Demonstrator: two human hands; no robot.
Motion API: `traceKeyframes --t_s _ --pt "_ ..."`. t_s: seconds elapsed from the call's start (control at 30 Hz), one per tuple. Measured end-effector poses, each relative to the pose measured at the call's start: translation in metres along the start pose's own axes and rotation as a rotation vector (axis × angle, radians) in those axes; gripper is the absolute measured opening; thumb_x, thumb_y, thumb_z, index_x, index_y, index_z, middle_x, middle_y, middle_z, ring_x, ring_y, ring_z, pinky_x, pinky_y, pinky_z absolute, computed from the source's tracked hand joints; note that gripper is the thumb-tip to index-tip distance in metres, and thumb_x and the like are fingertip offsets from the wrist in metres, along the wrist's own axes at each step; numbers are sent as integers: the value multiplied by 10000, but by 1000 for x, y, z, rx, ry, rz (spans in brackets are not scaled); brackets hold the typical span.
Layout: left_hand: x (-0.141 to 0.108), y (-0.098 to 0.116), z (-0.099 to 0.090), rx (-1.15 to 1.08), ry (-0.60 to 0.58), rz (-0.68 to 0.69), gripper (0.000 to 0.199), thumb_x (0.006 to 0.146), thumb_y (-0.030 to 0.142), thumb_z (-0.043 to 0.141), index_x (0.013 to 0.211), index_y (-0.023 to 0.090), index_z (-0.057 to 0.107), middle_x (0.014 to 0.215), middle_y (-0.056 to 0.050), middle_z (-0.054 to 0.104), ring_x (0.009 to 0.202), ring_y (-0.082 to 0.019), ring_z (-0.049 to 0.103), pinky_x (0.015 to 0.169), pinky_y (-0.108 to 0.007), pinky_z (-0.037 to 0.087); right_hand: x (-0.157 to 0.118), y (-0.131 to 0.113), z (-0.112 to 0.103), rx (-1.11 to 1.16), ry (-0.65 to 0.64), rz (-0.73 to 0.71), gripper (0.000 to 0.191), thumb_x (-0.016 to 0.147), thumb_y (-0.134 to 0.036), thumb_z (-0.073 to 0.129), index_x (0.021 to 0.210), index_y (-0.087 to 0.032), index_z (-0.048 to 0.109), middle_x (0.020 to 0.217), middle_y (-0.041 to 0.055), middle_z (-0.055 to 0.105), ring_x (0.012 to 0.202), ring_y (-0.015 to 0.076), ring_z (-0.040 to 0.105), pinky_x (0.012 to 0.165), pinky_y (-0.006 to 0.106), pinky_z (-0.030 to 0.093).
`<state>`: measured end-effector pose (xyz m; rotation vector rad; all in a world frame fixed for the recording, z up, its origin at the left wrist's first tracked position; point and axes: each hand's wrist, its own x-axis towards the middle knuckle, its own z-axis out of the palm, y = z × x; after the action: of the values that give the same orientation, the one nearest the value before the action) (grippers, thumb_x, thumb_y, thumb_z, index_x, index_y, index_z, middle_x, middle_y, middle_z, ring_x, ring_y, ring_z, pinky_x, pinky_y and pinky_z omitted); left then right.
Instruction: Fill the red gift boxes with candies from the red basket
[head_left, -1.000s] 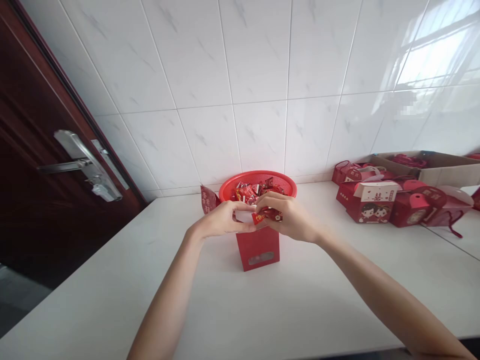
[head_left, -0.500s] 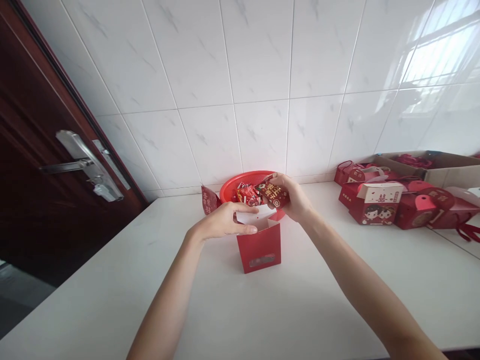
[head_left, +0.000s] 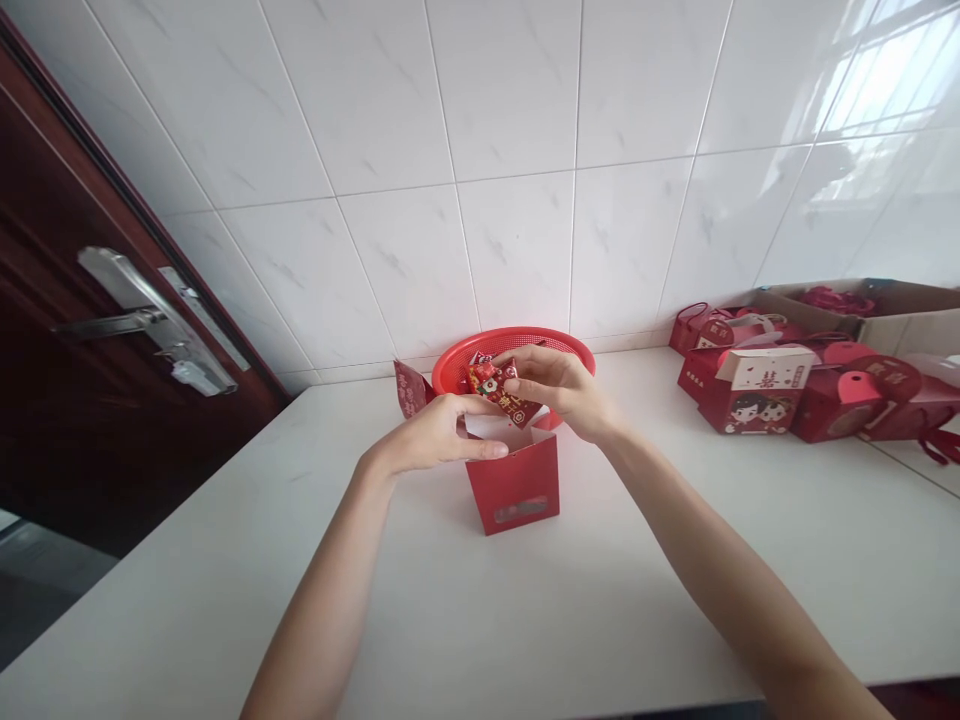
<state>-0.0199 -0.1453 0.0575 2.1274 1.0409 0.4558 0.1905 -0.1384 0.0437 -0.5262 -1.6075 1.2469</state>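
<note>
A red gift box (head_left: 514,485) stands upright on the white table with its top unfolded, showing a pale inside. My left hand (head_left: 431,435) grips the box at its left upper edge, thumb on the near side. My right hand (head_left: 559,390) is closed on a dark red candy packet (head_left: 517,405) with gold print, held tilted just above the box's mouth. Behind the box sits a red plastic basket (head_left: 450,370); my hands and the packet hide much of what it holds.
A dark red packet or box piece (head_left: 411,388) stands left of the basket. At the right are several red gift boxes (head_left: 761,400) and an open cardboard carton (head_left: 911,325). White tiles (head_left: 517,240) back the table; a brown door (head_left: 67,400) is at left.
My right hand has moved left and brought the packet over the box's mouth, with its thumb now across the packet. My left hand stays on the box. The view has shifted slightly.
</note>
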Motion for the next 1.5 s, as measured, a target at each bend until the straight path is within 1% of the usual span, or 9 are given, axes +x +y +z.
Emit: traceKeyframes --t_s 0.1,0.27,0.33,0.43,0.67,0.97,1.2,1.33,1.5 --pt "1 1 1 -18 -14 17 502 794 486 743 1231 244 691 1170 -49 722 974 -238 667 783 -306 542 -1 -2 2 -47 1 17 171 822 -227 632 978 -193 696 928 32 691 816 157 644 683 278 538" --pt "1 0 1 -1 31 -41 464 759 490 765 1120 205 706 1062 -54 733 892 -228 671 748 -321 546 -2 -1 2 -106 -59 56 325 729 -106 566 1040 -194 607 838 14 676 780 161 635 625 270 514" --pt "1 -1 1 -4 32 -61 449 759 478 762 1103 196 704 1063 -56 733 899 -235 677 757 -329 549 -4 -1 0 -196 -96 18 298 714 -95 576 993 -198 597 856 13 672 783 157 632 632 269 506" --pt "1 0 0 -1 5 -17 436 777 474 740 1129 218 712 1095 -40 736 969 -241 669 830 -331 542 -6 -3 -5 -385 -197 -36 236 731 -82 572 927 -197 637 927 23 680 827 161 644 675 279 510" --pt "1 -1 -1 26 6 12 429 784 464 739 1143 231 718 1084 -29 740 970 -229 667 853 -314 526 -11 -7 -5 -669 -317 -54 311 794 -69 565 1010 -230 721 1021 25 730 883 183 651 750 311 501" --pt "2 -3 -1 32 -1 15 498 779 414 750 1247 259 688 1185 -20 727 1056 -256 666 921 -330 516 -10 -6 5 -771 -377 -12 316 765 15 484 829 -193 714 773 0 687 629 123 529 607 276 377" --pt "3 -8 -1 -14 0 43 614 749 456 780 1320 277 643 1381 -25 631 1267 -278 566 1035 -343 481 -8 2 7 -768 -488 -28 242 766 -29 416 641 -200 533 572 -48 431 505 96 336 532 272 248" --pt "4 -8 -1 -15 -9 57 576 771 439 761 1308 262 653 1343 -28 658 1231 -275 594 1007 -330 499 1 -2 8 -810 -552 14 237 741 -27 412 601 -200 494 565 -40 446 493 95 355 515 272 242" --pt "2 -6 -2 28 -7 6 586 769 454 758 1313 265 650 1350 -40 653 1120 -276 647 949 -344 523 20 -15 3 -831 -735 134 269 748 -59 495 517 -196 503 474 -59 381 437 78 278 473 272 203"
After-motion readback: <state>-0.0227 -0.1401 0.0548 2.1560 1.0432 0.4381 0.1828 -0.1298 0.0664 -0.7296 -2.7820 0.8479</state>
